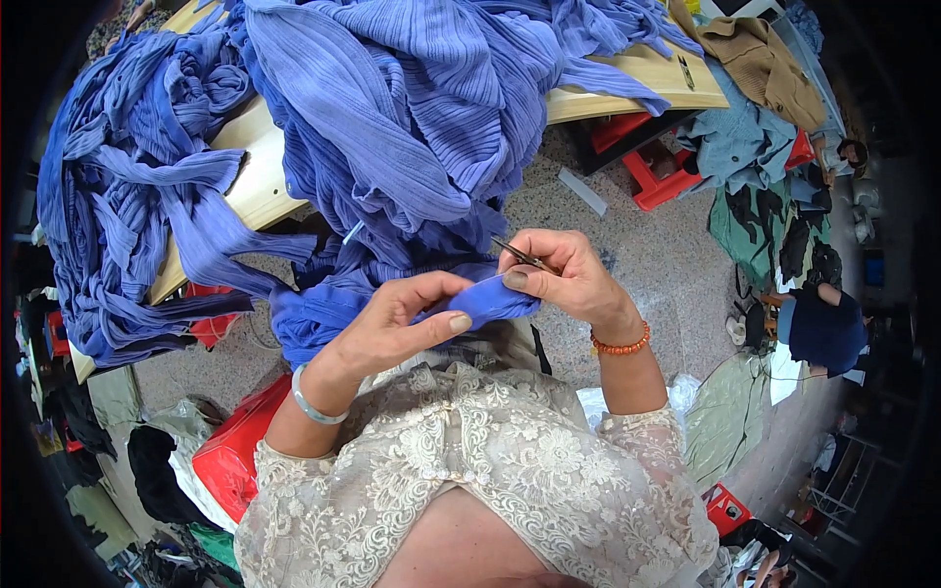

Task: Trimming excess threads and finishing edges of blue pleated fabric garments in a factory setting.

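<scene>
My left hand (392,328) is closed on a folded edge of blue knit fabric (487,302) in front of my chest, thumb on top. My right hand (578,279) grips dark metal thread snips (520,254), their points toward the upper left. Its thumb and fingertips also pinch the right end of the same blue edge. The held piece runs into a large heap of blue ribbed knit garments (402,108) that hangs over the table's near side. How far the snips' blades are apart cannot be made out.
A pale wooden table (260,162) lies under the heap, and a second small pair of dark snips (686,73) rests at its right end. Red plastic stools (652,176) stand beyond. A red seat (240,446) is at my left. Brown knitwear (769,64) lies far right.
</scene>
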